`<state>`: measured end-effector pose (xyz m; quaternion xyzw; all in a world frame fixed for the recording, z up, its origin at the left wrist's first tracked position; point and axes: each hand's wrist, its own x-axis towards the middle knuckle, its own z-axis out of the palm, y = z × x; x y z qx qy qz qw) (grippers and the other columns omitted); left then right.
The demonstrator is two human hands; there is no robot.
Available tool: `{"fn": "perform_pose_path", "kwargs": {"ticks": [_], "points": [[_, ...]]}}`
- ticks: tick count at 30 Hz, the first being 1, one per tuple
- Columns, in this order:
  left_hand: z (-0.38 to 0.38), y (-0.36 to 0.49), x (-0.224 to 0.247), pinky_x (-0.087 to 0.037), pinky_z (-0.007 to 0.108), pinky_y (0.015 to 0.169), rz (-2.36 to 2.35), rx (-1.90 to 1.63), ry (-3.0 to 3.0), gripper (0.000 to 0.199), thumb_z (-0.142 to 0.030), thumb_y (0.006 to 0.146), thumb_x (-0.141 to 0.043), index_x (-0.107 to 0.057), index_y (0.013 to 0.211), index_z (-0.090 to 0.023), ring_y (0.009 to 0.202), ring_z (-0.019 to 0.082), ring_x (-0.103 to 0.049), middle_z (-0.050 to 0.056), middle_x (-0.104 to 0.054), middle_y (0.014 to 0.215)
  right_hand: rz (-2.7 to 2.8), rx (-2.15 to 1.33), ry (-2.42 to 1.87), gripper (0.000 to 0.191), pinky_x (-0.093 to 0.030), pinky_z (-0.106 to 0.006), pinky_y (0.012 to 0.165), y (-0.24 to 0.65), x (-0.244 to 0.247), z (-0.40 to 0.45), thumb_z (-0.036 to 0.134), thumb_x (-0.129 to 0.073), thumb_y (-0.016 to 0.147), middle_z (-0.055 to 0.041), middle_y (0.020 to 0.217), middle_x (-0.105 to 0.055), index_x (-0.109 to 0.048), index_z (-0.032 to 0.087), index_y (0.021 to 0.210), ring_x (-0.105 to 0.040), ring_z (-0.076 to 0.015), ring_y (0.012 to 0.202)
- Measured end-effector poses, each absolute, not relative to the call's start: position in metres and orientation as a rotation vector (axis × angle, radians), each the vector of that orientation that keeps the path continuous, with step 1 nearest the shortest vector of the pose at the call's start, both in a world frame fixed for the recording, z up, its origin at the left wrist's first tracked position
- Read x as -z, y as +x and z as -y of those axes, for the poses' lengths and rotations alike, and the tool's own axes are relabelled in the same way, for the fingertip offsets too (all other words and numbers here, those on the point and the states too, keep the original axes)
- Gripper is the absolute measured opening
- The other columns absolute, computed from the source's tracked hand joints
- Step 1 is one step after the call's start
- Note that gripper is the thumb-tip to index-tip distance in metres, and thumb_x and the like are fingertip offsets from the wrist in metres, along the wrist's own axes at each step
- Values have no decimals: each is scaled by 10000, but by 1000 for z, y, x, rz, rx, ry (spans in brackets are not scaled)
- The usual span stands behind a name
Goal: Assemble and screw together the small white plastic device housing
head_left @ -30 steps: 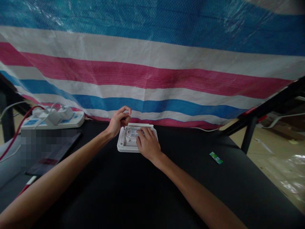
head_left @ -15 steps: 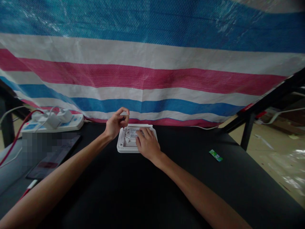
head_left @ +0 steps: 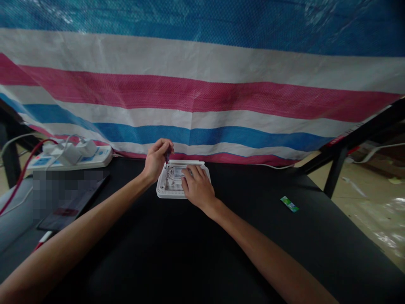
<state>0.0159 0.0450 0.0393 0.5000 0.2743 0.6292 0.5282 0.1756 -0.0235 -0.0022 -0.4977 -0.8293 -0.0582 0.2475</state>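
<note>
Left hand (head_left: 155,160) pinched round a slim dark tool (head_left: 167,157), right hand (head_left: 199,188) spread over the white vented casing (head_left: 172,194) just below mid-frame, I judge from here the work at its upper-left corner unfinished.

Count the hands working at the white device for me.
2. The left hand is at its far left corner, gripping a small dark item; the right hand lies over the right part of the white device. Neither is hidden.

Two hands (head_left: 199,187), one white device (head_left: 172,195)
</note>
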Motion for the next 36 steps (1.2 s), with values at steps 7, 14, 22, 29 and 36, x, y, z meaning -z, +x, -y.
{"fn": "perform_pose_path", "kwargs": {"ticks": [7, 14, 22, 29, 36], "points": [[-35, 22, -38, -322, 207, 517, -659, -1554, 1163, 214, -321, 934, -524, -585, 797, -169, 560, 117, -423, 2, -455, 625, 2256, 167, -1363, 275, -412, -414, 970, 175, 3, 24, 239, -457, 938, -132, 1167, -591, -623, 153, 1139, -495, -269, 1115], [-39, 14, -43, -305, 189, 505, -547, -1370, 1131, 179, -303, 883, -606, -498, 805, -184, 531, 105, -364, -35, -370, 594, 2265, 157, -1364, 273, -413, -413, 971, 175, 2, 24, 232, -470, 932, -132, 1179, -589, -623, 159, 1146, -495, -267, 1116], [-48, 4, -41, -338, 196, 510, -506, -1380, 1093, 217, -345, 873, -643, -506, 823, -184, 525, 101, -391, -25, -445, 618, 2258, 151, -1362, 263, -413, -407, 966, 175, 1, 23, 229, -476, 930, -129, 1163, -596, -627, 162, 1135, -496, -265, 1111], [-46, 12, -39, -300, 196, 466, -569, -1397, 1116, 353, -484, 901, -584, -507, 757, -172, 486, 90, -351, -42, -357, 576, 2255, 162, -1360, 265, -410, -407, 963, 175, 1, 24, 227, -464, 936, -128, 1163, -594, -624, 159, 1136, -495, -265, 1113], [-39, 21, -29, -271, 221, 473, -665, -1488, 1246, 454, -586, 889, -553, -495, 704, -175, 499, 101, -310, -41, -318, 574, 2247, 162, -1371, 258, -416, -408, 957, 174, 1, 24, 232, -462, 939, -125, 1160, -598, -627, 168, 1126, -503, -262, 1105]]}}
